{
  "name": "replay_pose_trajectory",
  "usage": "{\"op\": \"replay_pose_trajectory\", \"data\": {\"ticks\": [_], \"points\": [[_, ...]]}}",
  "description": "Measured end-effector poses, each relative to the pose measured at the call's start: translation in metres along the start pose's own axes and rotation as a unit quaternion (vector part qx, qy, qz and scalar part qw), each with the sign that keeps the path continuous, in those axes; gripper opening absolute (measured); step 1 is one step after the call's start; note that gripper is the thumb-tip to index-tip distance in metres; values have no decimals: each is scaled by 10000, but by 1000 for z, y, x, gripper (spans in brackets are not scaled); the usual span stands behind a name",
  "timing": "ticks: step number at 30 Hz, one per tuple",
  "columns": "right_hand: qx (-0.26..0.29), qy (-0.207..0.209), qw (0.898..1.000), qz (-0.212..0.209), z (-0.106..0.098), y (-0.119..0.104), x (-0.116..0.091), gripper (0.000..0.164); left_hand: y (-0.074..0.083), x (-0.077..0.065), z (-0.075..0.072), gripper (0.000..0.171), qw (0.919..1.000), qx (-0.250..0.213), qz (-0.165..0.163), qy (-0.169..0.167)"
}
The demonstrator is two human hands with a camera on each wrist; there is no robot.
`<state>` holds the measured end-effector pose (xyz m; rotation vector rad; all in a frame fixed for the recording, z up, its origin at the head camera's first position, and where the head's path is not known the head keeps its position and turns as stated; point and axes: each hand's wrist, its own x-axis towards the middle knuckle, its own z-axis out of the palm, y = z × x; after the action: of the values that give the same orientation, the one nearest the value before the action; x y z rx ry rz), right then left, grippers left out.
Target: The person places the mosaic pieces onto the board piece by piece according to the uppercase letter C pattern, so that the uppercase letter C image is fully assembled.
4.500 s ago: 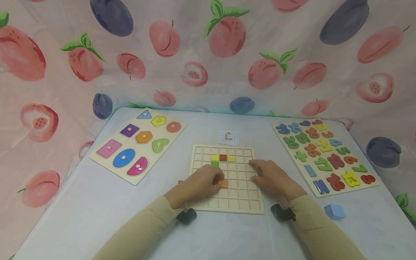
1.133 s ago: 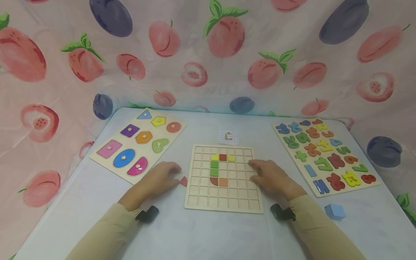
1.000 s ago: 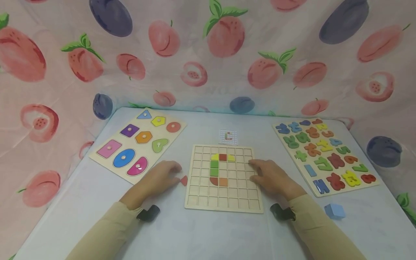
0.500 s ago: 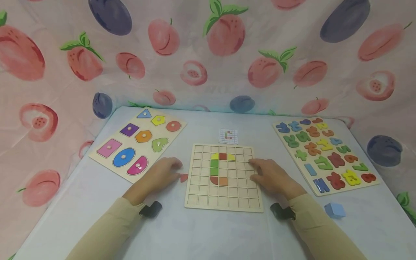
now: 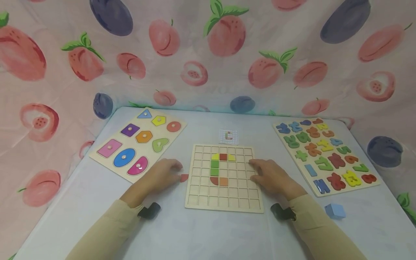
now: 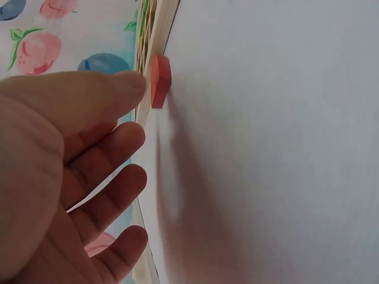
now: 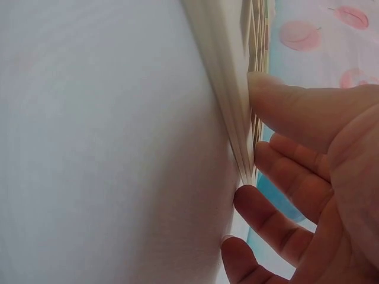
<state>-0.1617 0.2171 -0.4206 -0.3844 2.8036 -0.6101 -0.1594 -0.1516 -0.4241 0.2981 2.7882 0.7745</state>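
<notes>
A loose red quarter-round tile (image 5: 184, 178) lies on the white table just left of the wooden grid board (image 5: 224, 202). The thumb tip of my left hand (image 5: 159, 177) is right at this tile, fingers loosely bent and apart; the left wrist view shows the tile (image 6: 160, 81) beside the thumb. My right hand (image 5: 271, 177) rests its fingertips and thumb on the board's right edge. Set in the grid are yellow corner tiles (image 5: 215, 157), a dark red square (image 5: 223, 157), green squares (image 5: 214, 168), a red-brown rounded tile (image 5: 214, 181) and an orange square (image 5: 223, 181).
Behind the board lies a small pattern card (image 5: 229, 137). A knobbed shape puzzle (image 5: 107, 161) sits at the back left. A number-and-letter puzzle (image 5: 320, 195) lies at the right, with a blue block (image 5: 335, 211) in front of it.
My left hand has moved left from over the board to the loose red tile, uncovering the set tiles. The red tile has since turned slightly at the thumb. My right hand stays put.
</notes>
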Motion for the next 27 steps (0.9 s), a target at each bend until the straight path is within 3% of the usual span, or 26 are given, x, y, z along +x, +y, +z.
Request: {"op": "replay_pose_trajectory", "data": {"ticks": [10, 19, 27], "points": [[81, 26, 9999, -74, -1, 0, -1, 58, 5, -2, 6, 36, 9995, -118, -16, -277], [23, 37, 10000, -88, 0, 1, -1, 58, 10, 0, -1, 34, 9992, 351, 168, 73], [-24, 62, 9999, -82, 1, 2, 0, 58, 21, 9, -1, 34, 9997, 120, 205, -25]]}}
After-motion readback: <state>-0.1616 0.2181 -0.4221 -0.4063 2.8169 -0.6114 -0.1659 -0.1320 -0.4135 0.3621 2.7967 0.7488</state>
